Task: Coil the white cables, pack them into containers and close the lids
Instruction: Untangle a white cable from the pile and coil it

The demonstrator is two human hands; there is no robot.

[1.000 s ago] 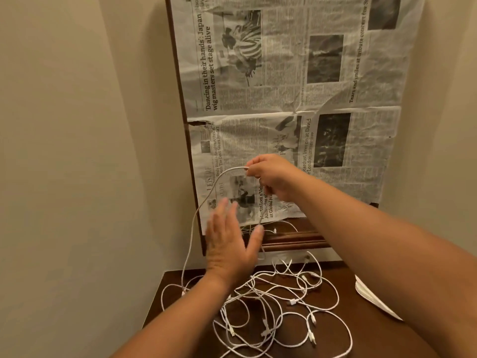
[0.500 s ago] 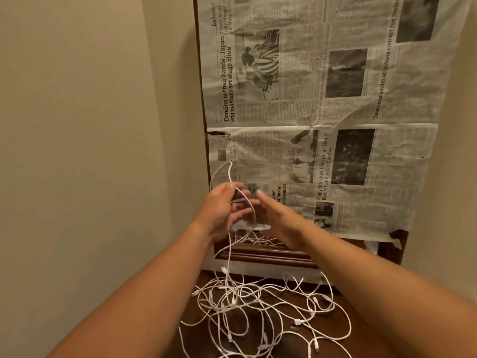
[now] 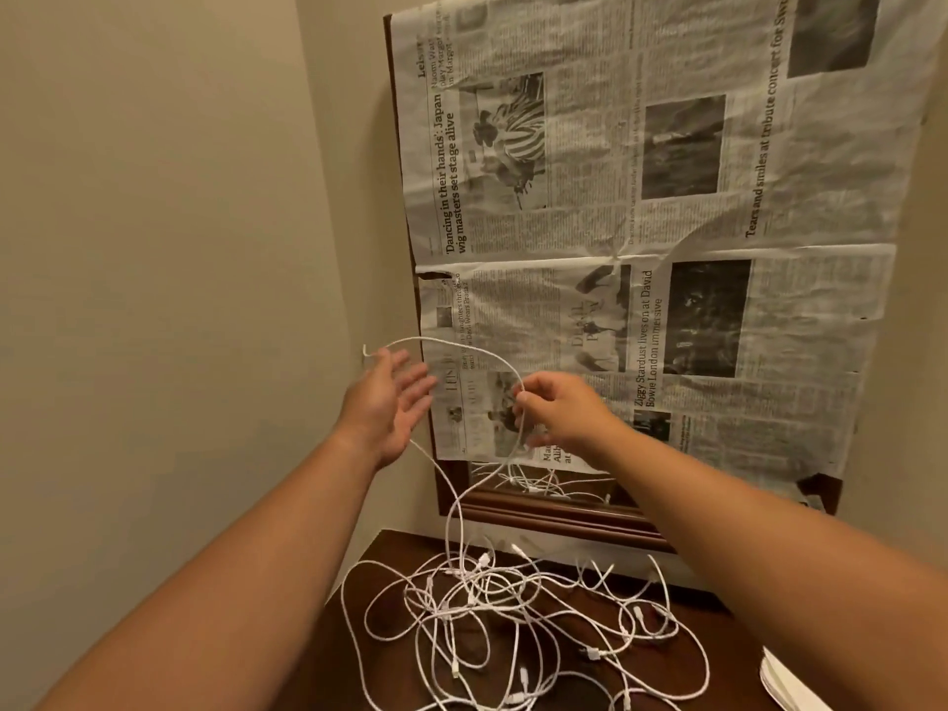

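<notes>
A tangle of several white cables [image 3: 513,623] lies on the dark wooden table [image 3: 333,659]. One white cable [image 3: 451,346] is lifted above the pile and arcs between my hands. My right hand [image 3: 556,415] pinches it at chest height in front of the newspaper. My left hand [image 3: 387,402] is raised to the left with its fingers spread; the cable's free end curls over its fingertips and a strand runs down past its palm to the pile.
A framed mirror [image 3: 554,515] covered with newspaper [image 3: 641,223] leans against the wall behind the table. Beige walls close in at left and right. A white object [image 3: 785,679] lies at the table's right front edge.
My left hand has let go of the cable, opened and moved left. My right hand now pinches the cable, which spreads into a wider arc. The view has shifted slightly.
</notes>
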